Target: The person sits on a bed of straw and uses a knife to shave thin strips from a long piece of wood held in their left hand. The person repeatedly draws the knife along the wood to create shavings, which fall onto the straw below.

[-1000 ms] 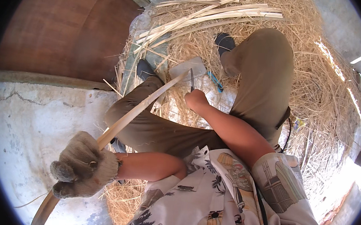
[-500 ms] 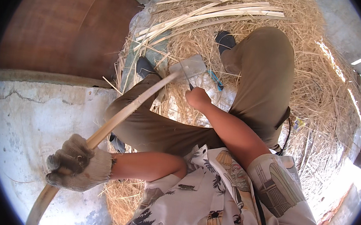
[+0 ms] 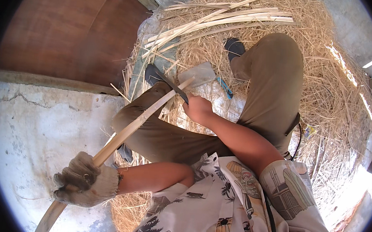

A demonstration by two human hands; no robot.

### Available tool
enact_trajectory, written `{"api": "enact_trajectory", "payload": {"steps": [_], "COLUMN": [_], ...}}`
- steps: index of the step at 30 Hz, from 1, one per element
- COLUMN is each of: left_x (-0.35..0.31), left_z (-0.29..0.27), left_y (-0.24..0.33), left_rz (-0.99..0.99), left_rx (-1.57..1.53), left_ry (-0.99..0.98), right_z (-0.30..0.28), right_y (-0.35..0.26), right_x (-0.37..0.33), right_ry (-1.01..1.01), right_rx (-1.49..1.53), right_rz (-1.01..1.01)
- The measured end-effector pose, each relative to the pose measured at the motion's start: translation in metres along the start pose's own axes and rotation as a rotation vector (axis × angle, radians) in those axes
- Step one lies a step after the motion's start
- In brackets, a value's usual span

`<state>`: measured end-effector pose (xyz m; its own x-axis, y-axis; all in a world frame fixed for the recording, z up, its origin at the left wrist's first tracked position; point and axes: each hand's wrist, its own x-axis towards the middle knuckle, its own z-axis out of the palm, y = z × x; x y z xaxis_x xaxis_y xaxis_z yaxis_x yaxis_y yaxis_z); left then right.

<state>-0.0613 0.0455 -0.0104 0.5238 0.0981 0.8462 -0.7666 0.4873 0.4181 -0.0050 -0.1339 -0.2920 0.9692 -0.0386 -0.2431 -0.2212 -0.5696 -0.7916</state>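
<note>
My left hand (image 3: 85, 180), in a dirty knitted work glove, is closed around a long split bamboo strip (image 3: 126, 132). The strip slants up from the lower left across my bent leg, its pale pointed end lying over the middle of the floor. My bare right hand (image 3: 199, 109) grips a knife (image 3: 167, 81) by its handle, which the fingers hide. The dark blade crosses the strip near that far end and seems to touch it. Beyond, a grey flat slab (image 3: 197, 73) lies on the floor, with a blue-and-black tool (image 3: 225, 87) beside it.
Several pale split strips (image 3: 244, 17) lie on shavings (image 3: 321, 86) that cover the floor ahead and to the right. A brown wooden panel (image 3: 71, 30) and a whitewashed wall (image 3: 34, 122) stand close on the left. My crossed legs (image 3: 275, 75) frame the work area.
The knife's blade has swung from pointing forward past the strip's tip to lying across the strip. My right hand has come slightly nearer. The strip and left hand have shifted a little rightward.
</note>
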Motion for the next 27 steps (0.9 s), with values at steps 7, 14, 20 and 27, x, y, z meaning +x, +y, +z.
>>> {"api": "enact_trajectory", "payload": {"steps": [7, 14, 20, 27], "left_x": [-0.001, -0.001, 0.005, 0.004], "left_z": [-0.003, -0.021, -0.054, -0.055], "left_y": [-0.010, -0.008, 0.004, 0.006], "left_rz": [0.016, 0.050, -0.006, 0.095], "left_rx": [0.182, 0.065, 0.083, 0.234], "left_ry": [0.036, -0.009, 0.026, 0.199], "right_z": [0.004, 0.010, 0.008, 0.012], "right_y": [0.023, 0.046, 0.053, 0.071], "right_x": [0.010, 0.016, 0.021, 0.022], "right_ry": [-0.112, -0.141, -0.152, -0.138], "right_rx": [0.079, 0.051, -0.032, -0.042], "right_rz": [0.338, 0.345, 0.312, 0.420]}}
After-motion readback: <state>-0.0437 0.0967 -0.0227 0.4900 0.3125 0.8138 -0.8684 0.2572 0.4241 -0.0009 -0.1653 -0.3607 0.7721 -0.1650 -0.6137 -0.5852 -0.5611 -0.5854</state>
